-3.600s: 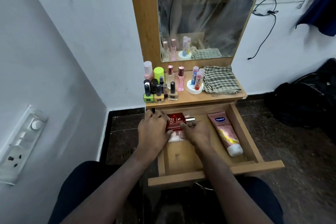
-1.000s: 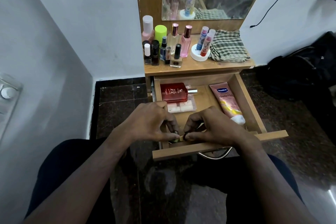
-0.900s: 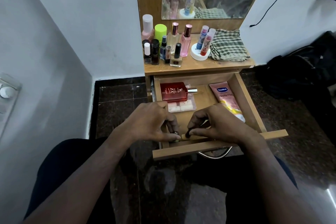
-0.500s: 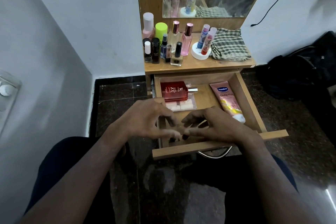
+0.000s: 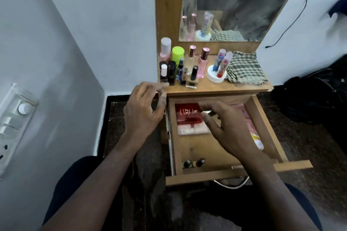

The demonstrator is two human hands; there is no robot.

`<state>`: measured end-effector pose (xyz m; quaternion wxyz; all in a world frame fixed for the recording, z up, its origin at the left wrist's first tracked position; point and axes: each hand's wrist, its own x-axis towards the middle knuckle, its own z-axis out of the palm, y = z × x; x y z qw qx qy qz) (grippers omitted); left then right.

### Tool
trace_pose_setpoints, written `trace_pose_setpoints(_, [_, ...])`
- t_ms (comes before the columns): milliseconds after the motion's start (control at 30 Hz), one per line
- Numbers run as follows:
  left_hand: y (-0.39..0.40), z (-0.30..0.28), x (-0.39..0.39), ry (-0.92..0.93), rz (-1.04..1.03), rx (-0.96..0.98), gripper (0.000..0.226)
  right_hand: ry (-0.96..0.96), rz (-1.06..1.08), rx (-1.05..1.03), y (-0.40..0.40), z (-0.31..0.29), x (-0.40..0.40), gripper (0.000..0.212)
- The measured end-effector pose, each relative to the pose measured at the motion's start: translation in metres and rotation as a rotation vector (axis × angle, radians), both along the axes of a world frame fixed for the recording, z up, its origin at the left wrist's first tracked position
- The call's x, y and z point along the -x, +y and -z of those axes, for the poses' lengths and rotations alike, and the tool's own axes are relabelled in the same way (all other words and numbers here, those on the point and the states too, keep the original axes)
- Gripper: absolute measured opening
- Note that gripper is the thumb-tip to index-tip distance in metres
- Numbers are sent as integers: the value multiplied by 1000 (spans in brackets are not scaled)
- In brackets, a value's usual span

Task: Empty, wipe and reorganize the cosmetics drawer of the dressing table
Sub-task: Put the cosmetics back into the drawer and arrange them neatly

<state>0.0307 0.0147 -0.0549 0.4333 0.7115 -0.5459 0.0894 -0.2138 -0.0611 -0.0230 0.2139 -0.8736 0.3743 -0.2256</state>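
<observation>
Both hands are empty, fingers loose: left hand (image 5: 144, 112) just below the tabletop bottles (image 5: 180, 69), right hand (image 5: 225, 127) over the drawer (image 5: 234, 174). Those bottles look like glass, light and slippery, so probably best pinched by the cap.

Dim, even indoor light, cool on the wall (image 5: 78, 24) at left. Soft shadows only, deepest near the bottom over the dark floor (image 5: 120, 118). Hazy, smeared reflection in the mirror (image 5: 231, 2), streaked as if by motion. Motion blur on the left hand (image 5: 144, 110) and on its fingers (image 5: 159, 85); slight blur on the right hand (image 5: 227, 127). Faint glare on the red box (image 5: 187, 113) in the drawer (image 5: 262, 124). Wide-angle bending at the edges, the switch plate (image 5: 13, 129) far left stretched and soft.
</observation>
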Motion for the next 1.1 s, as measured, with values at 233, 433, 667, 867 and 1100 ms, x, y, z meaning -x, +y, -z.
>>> trace_pose_setpoints(233, [-38, -13, -14, -111, -161, -62, 51, 80, 103, 238, -14, -37, -102, 64])
trace_pose_setpoints(433, [-41, -9, -21, -166, -186, 13, 36, 202, 105, 263, -24, -35, -128, 60])
trace_pose_setpoints(667, [-27, -11, -21, -176, -144, 118, 24, 41, 130, 242, -20, -32, -126, 23])
trace_pose_setpoints(867, [-1, -16, -12, -85, -76, 108, 25, 2, 179, 217, -2, -47, -82, 20])
trace_pose_setpoints(1100, [21, -13, 15, -42, 200, -74, 24, 30, 165, 61, 21, -26, -19, 14])
